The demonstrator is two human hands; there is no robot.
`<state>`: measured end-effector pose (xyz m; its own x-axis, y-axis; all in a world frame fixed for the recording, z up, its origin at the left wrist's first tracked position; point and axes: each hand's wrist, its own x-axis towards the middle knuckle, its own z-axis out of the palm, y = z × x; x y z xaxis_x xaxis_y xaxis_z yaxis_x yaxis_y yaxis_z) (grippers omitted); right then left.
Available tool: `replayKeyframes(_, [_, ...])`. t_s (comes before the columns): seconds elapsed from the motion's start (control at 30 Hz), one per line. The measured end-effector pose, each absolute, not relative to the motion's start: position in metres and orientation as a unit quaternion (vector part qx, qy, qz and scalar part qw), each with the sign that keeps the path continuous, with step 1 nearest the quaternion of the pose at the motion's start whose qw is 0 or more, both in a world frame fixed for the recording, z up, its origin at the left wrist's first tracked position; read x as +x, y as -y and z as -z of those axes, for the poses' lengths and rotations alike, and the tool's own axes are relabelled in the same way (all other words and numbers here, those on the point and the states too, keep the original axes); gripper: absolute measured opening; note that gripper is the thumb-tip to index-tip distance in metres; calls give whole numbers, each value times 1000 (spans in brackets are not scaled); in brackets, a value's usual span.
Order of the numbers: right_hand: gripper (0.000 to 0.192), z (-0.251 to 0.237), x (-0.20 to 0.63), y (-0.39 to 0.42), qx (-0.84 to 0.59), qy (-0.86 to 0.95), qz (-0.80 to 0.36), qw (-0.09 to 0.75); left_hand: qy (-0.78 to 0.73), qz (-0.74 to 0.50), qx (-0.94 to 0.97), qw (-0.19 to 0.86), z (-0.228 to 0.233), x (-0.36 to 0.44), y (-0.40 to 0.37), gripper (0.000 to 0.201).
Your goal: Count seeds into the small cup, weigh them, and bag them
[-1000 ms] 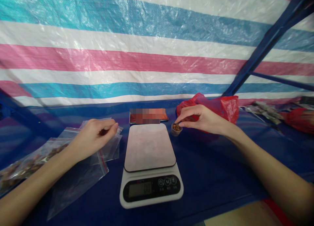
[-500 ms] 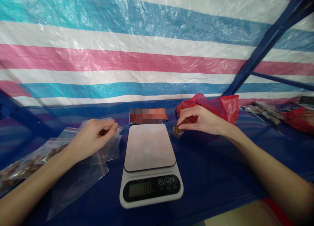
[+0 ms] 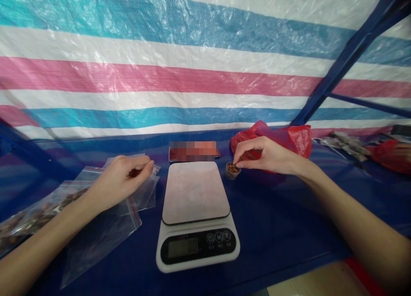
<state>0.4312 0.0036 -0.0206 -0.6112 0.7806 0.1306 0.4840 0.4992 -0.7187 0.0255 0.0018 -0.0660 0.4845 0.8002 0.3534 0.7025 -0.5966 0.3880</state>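
Observation:
On the left, my left hand (image 3: pixel 128 176) is loosely closed above clear zip bags (image 3: pixel 141 193). Its fingers curl inward round a dark hollow, and whatever they hold, if anything, is hidden. My right hand (image 3: pixel 258 156) pinches thumb and forefinger together at the right rim of a small clear cup (image 3: pixel 232 175). Small brown nut-like pieces (image 3: pixel 231 168) fill this cup, which stands upright on the blue table. Between my hands lies a white digital scale (image 3: pixel 196 197) with a bare plate, its display (image 3: pixel 183 246) reading 0.0.
Behind the scale lies a phone-like flat object (image 3: pixel 218 153), mostly blurred out. A red plastic bag (image 3: pixel 300 139) sits behind my right hand. Filled clear bags (image 3: pixel 41 214) lie under my left forearm. More bags (image 3: pixel 346 146) are at far right, below a blue frame bar (image 3: pixel 334 77) and striped sheeting.
My right fingertips have shifted slightly from over the brown pieces to the cup's right rim. My left hand and the scale look the same.

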Motion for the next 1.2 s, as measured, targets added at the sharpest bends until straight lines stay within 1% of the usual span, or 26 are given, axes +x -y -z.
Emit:
replayKeyframes(0.1, [24,20,432,-4,-375,840,-335,202,-434,-256,859,88,66,26,-2,54])
replayKeyframes(0.27, [24,21,434,-5,-377,847,-325,188,-432,-256,861,83,66,26,-2,54])
replayKeyframes(0.63, [22,21,437,-8,-369,851,-327,181,-432,-259,860,86,67,25,-3,53])
replayKeyframes(1.0, [28,21,436,-7,-387,848,-319,170,-430,-256,861,89,66,26,-2,53])
replayKeyframes(1.1, [30,21,436,-7,-387,846,-320,180,-432,-253,861,90,66,26,-2,53])
replayKeyframes(1.2, [29,17,438,-3,-406,829,-299,240,-435,-251,860,92,66,26,-2,53])
